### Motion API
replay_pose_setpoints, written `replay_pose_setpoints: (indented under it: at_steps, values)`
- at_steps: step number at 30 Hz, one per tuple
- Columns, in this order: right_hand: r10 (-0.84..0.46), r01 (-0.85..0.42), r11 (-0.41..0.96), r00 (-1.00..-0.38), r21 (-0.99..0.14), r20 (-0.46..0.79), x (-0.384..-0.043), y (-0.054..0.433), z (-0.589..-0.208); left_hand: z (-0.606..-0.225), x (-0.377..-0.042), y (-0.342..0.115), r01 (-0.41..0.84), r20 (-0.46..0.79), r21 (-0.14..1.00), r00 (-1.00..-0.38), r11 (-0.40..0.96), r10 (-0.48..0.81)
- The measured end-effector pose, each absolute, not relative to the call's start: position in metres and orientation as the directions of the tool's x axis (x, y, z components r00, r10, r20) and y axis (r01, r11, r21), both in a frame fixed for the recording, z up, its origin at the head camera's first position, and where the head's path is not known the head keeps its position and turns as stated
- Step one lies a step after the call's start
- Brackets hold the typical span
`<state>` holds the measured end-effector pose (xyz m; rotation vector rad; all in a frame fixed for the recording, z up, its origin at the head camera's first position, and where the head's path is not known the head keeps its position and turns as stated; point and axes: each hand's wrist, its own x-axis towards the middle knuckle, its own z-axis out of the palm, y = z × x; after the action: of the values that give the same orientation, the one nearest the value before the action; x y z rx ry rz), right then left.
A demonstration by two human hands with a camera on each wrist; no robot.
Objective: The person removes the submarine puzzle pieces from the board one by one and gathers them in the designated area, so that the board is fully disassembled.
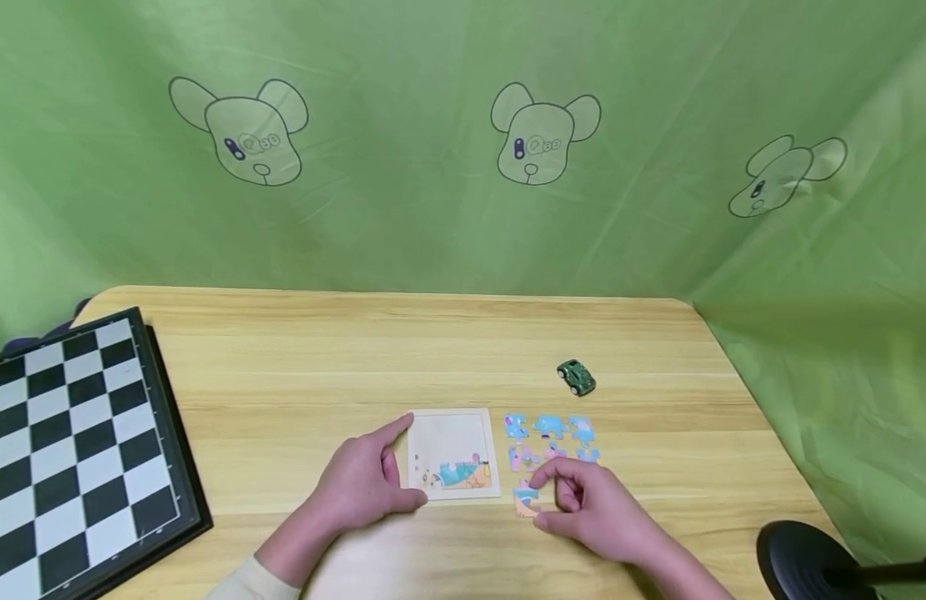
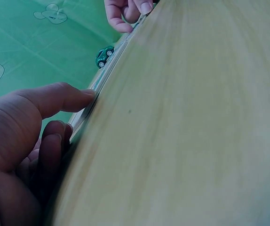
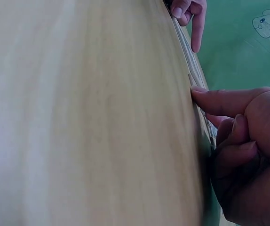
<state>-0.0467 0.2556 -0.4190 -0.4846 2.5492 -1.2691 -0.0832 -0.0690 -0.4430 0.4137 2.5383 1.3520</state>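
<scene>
A square white puzzle tray point(image 1: 451, 433) lies on the table, with joined pieces point(image 1: 463, 473) showing a blue and orange picture along its lower right. My left hand point(image 1: 368, 479) holds the tray at its left side, index finger at the upper corner and thumb at the lower one. Just right of the tray, my right hand point(image 1: 593, 504) pinches a blue and orange puzzle piece point(image 1: 526, 497) between thumb and index finger. In the right wrist view that piece's thin edge point(image 3: 192, 81) stands tilted up at the thumb tip. Several loose puzzle pieces point(image 1: 550, 427) lie in rows beyond this hand.
A small green toy car point(image 1: 577, 377) stands behind the loose pieces. At the left is a black and white checkered board point(image 1: 80, 450). A round black base point(image 1: 803, 560) sits at the lower right. Behind the wooden table point(image 1: 357, 350) hangs a green curtain point(image 1: 402, 208).
</scene>
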Motion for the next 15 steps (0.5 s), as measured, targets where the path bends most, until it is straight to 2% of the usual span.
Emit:
replay_pose_setpoints:
  at_steps: [15]
  values:
    - [-0.397, -0.185, 0.542, -0.916, -0.819, -0.056, -0.066, 0.227, -0.412, -0.444, -0.083, -0.069, 0.138, -0.072, 0.840, -0.930, 0.525, 0.360]
